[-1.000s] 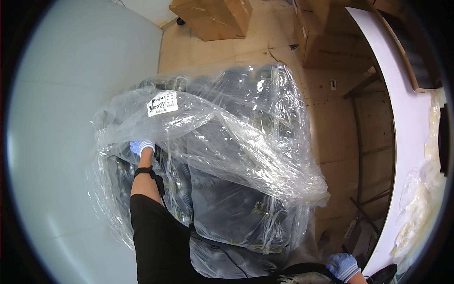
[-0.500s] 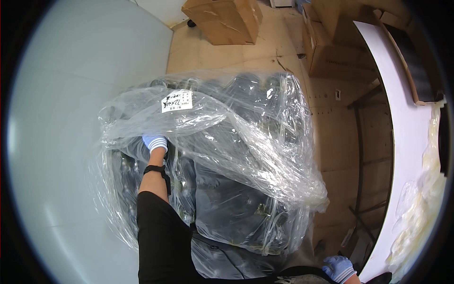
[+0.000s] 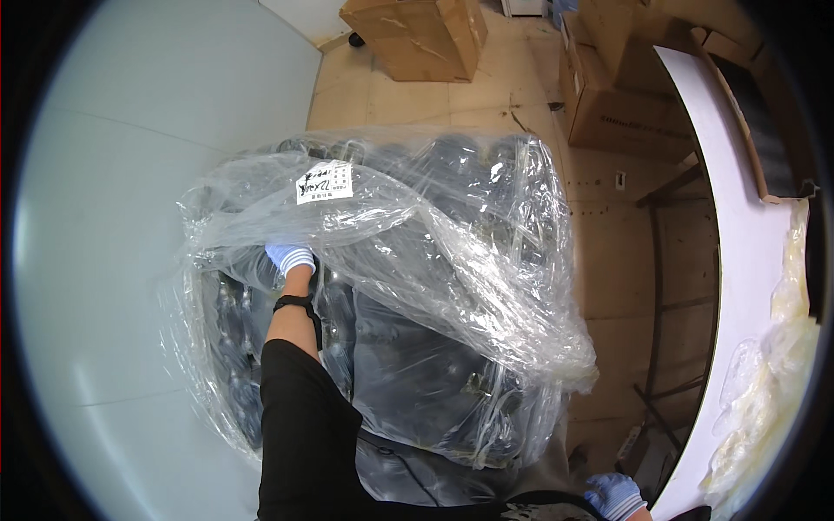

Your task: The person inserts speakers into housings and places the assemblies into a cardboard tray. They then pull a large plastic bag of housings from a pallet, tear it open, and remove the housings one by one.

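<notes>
A large bundle of dark, rounded objects (image 3: pixel 417 373) lies in front of me, wrapped in loose clear plastic film (image 3: pixel 486 286). I cannot make out what kind of objects they are. A white label (image 3: pixel 325 181) with writing sits on the film's far part. My left hand (image 3: pixel 288 257), in a blue-and-white glove, reaches in beneath a fold of the film; its fingers are hidden there. At the lower right, my right hand (image 3: pixel 615 497), gloved alike, hangs beside my body with loosely bent fingers and nothing visible in it.
A pale wall (image 3: pixel 130 226) runs close along the left. A cardboard box (image 3: pixel 417 39) stands on the tiled floor ahead, with more cartons (image 3: pixel 625 108) at the far right. A white board (image 3: pixel 738 286) on a dark frame bears an open box (image 3: pixel 756 113) and crumpled film (image 3: pixel 764 399).
My left forearm has shifted slightly to the right, the hand still under the film. My right hand has moved a little left. The bundle stays in place.
</notes>
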Demonstrator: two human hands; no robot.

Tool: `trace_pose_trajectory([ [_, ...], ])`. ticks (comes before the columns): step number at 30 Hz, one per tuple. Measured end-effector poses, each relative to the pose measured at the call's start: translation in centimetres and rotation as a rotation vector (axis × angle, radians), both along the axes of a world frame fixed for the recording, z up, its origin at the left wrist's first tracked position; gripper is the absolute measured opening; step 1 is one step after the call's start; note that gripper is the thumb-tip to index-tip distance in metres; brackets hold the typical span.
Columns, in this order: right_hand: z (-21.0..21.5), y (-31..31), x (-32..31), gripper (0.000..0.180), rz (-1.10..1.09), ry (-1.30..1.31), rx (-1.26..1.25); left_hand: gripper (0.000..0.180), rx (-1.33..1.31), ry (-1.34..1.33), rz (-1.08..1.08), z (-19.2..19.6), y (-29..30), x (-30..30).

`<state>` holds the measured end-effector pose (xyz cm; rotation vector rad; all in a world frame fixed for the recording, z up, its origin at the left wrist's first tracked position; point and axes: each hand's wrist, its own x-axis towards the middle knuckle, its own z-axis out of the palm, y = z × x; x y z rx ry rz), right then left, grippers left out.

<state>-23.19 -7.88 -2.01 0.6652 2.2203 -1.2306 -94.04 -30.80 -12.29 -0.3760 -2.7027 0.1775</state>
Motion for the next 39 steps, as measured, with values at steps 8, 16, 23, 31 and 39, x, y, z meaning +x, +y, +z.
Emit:
trace_pose_trajectory([
  [8, -0.4, -0.5, -0.2, 0.022, 0.034, -0.001, 0.001, 0.035, -0.055, -0.155, 0.184, 0.4, -0.9, -1.0],
  [16, -1.3, -0.4, 0.8, 0.028, 0.132, -0.061, 0.069, 0.038, -0.107, -0.209, 0.147, 3.3, -1.0, 0.6],
  [23, -0.6, -0.6, 0.2, 0.030, 0.147, -0.019, 0.072, 0.033, -0.326, -0.335, 0.218, 7.2, -1.9, 2.2],
  [31, -0.1, -0.4, -0.2, 0.031, 0.176, -0.021, 0.089, 0.028, -0.088, -0.407, -0.001, 9.5, -4.4, 4.9],
  [39, 0.4, -1.0, -0.2, 0.031, 0.236, 0.029, 0.138, 0.022, -0.152, -0.326, -0.109, 14.0, -7.8, 16.8],
])
